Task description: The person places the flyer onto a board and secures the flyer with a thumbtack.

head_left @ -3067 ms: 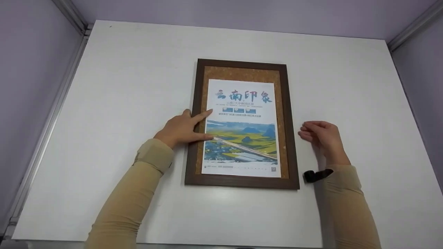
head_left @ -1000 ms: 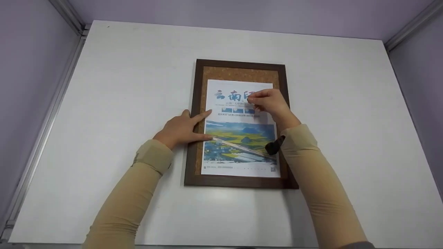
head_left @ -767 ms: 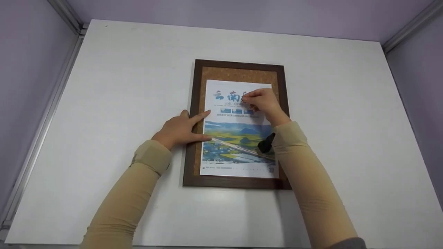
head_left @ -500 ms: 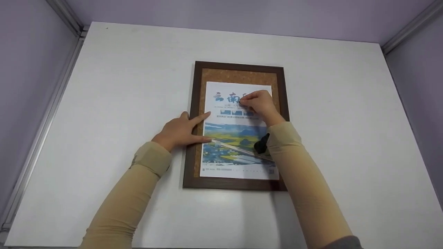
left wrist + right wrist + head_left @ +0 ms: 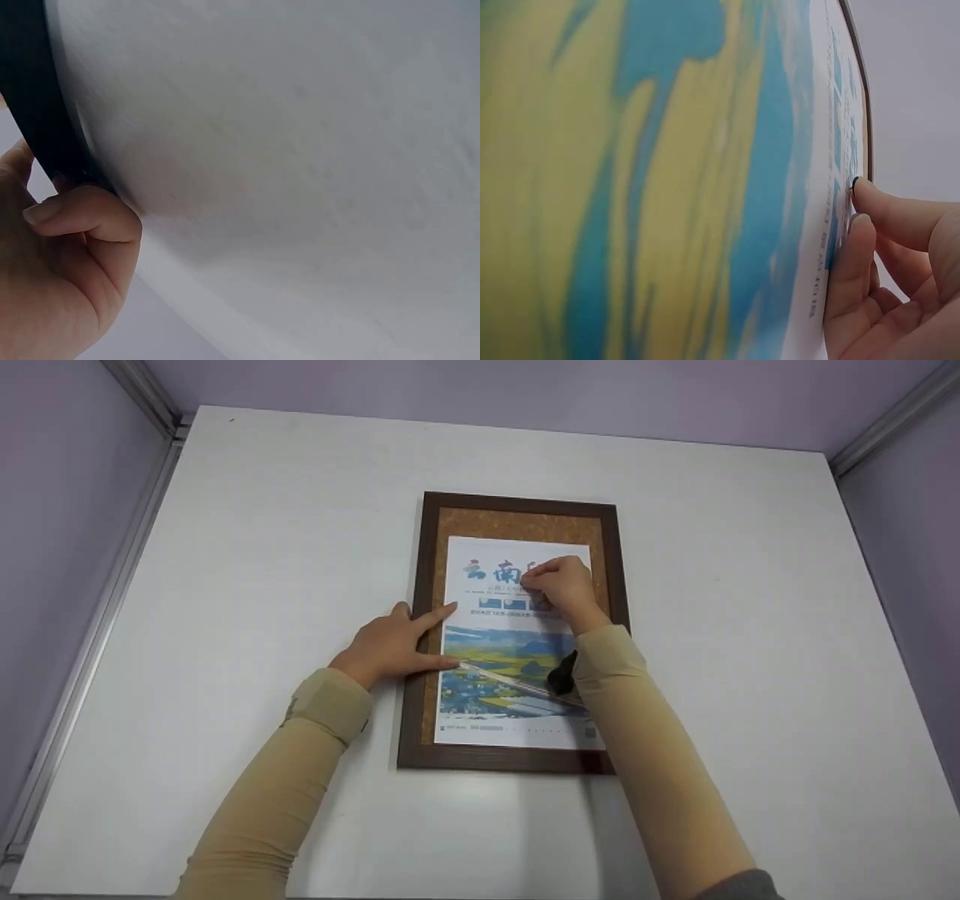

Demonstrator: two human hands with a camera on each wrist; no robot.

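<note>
Left hand (image 5: 390,645): we keep it flat, palm down, fingers stretched toward our right hand.
Right hand (image 5: 559,585): our fingers curl, fingertips (image 5: 862,187) pinched together, wrist raised.

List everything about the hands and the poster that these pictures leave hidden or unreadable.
- Head view: the right hand covers part of the poster title and whatever its fingertips pinch.
- Right wrist view: a small dark thing shows at the fingertips, too small to identify; the print is blurred.
- Head view: the right sleeve hides the lower right corner of the frame.
- Left wrist view: only a curled part of the left hand shows; its fingers on the poster are out of frame.
</note>
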